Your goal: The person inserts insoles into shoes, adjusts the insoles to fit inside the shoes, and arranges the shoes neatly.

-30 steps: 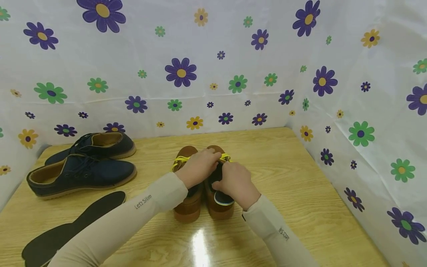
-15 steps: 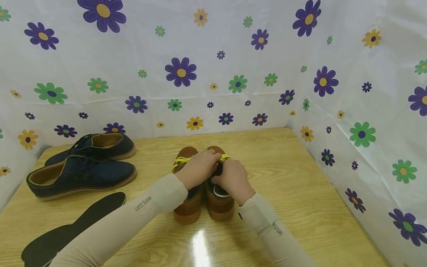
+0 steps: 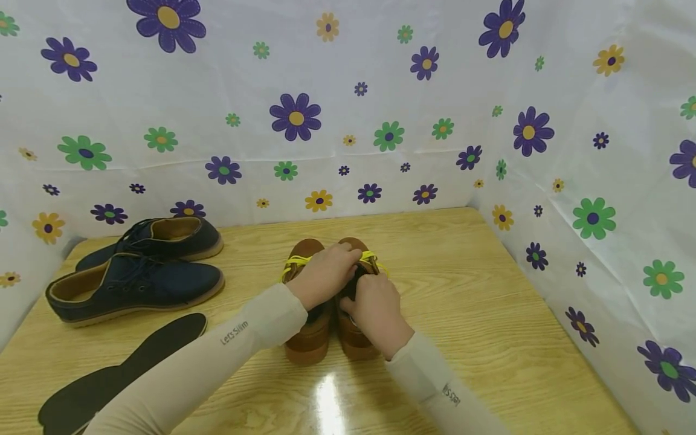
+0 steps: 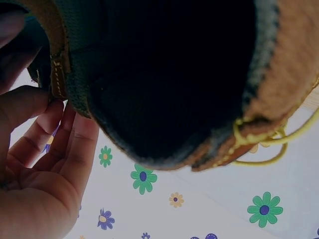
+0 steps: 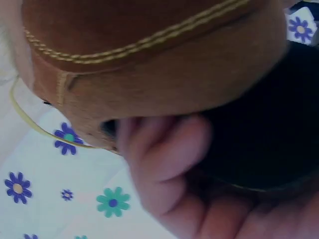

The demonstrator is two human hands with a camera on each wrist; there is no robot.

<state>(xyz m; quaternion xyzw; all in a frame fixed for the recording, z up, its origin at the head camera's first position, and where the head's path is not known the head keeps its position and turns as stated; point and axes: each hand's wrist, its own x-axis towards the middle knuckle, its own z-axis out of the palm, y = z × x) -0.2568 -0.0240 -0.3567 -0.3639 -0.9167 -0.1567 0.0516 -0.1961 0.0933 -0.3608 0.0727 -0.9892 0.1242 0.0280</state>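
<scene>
Two brown shoes with yellow laces stand side by side, toes away from me: the left shoe and the right shoe. My left hand reaches over the left shoe and pinches the upper edge of the right one near its laces; the left wrist view shows thumb and fingers on stitched brown leather. My right hand is at the right shoe's opening, fingers curled round a black insole that lies partly inside. From the head view, that hand hides most of the insole.
On the left of the wooden table sit two navy lace-up shoes, a nearer one and a farther one. Black insoles lie in front of them, partly behind my left sleeve. Flower-patterned cloth borders the table.
My right hand has shifted slightly left and lower over the right shoe. The insole's pale-edged heel, visible before, has sunk into the shoe and behind the hand. My left hand stays put.
</scene>
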